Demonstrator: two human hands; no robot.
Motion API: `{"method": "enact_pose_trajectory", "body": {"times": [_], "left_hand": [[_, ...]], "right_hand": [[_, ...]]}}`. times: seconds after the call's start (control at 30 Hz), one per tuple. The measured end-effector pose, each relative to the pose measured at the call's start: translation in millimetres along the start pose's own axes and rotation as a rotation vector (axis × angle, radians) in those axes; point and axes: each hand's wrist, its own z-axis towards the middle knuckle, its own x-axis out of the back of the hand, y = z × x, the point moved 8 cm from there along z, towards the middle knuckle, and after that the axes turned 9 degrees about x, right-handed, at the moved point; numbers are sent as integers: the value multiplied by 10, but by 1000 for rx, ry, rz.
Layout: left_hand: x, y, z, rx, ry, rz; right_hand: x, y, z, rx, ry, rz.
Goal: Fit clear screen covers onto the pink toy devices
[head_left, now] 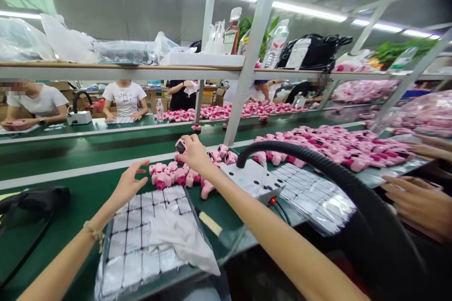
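My right hand reaches over a small heap of pink plastic pieces. Its fingers are closed on one pink plastic piece with a dark square face; I cannot tell its exact kind. To the left, my left hand hovers with fingers apart and holds nothing. It is nearest to the heap of pink pieces and the far edge of a tray of square silvery cells under clear film. On that tray lies a crumpled white cloth.
Right of the heap stands a white box with a thick black hose arching toward me. Beyond are another film-covered tray and a larger pink pile. A neighbour's hands are at far right. A shelf post rises ahead.
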Motion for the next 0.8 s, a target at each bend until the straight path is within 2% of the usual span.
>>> {"method": "enact_pose_trajectory", "body": {"times": [0.1,0.2,0.3,0.4,0.47,0.53,0.63,0.73,0.8], "left_hand": [[-133,-108,520,-65,-69,47],[-291,-195,831,-108,-160,57],[-317,-338,999,-76,-159,18],[-195,-547,1040,48,-57,-87],[-92,-643,960,141,17,-205],[-19,-626,776,203,46,-353],[35,-337,332,216,1,-560],[21,53,-222,222,-64,-772],[-43,211,-595,259,-53,-942]], "right_hand": [[-149,562,546,-108,-75,-165],[-301,1021,860,-162,-184,-283],[-452,1341,965,-192,-325,-357],[-517,1527,904,-231,-417,-393],[-493,1557,820,-251,-422,-390],[-418,1486,727,-265,-380,-363],[-237,1106,556,-236,-232,-267],[-100,348,178,-95,-90,-62],[-95,-276,-269,33,-56,123]]}}
